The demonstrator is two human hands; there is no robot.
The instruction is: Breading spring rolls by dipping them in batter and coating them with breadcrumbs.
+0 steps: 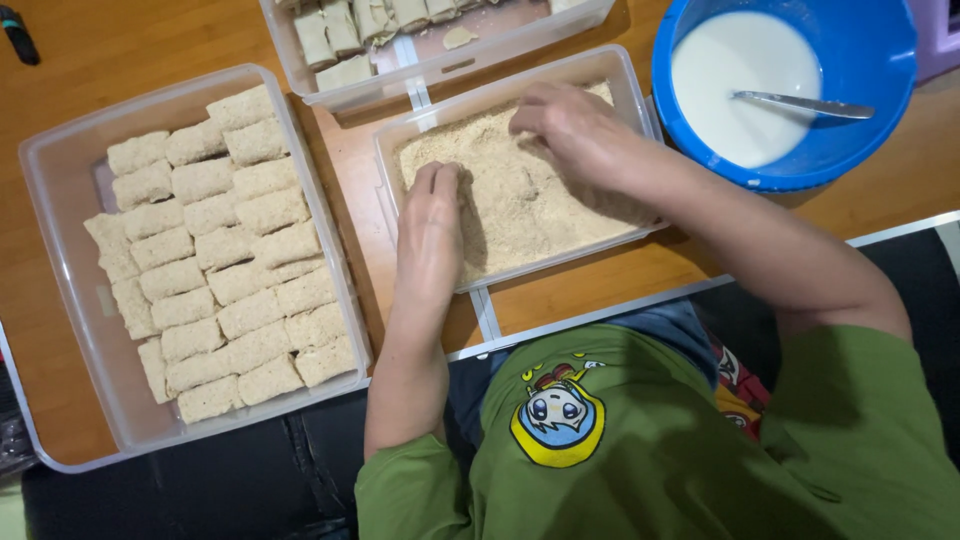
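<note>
while both hands work in the crumb tray, left hand fingers curl down into crumbs at near-left; right hand cups crumbs at far side; any roll between them is buried, unseen.

Clear glossy plastic tray, centre frame, holds dry, grainy crumbs. Left tray is the same plastic, its rolls rough-coated. Upper right, smooth blue plastic bowl, shiny metal spoon. Polished wood table.

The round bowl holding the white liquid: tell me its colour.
Blue bowl, seen best in the head view.
</note>
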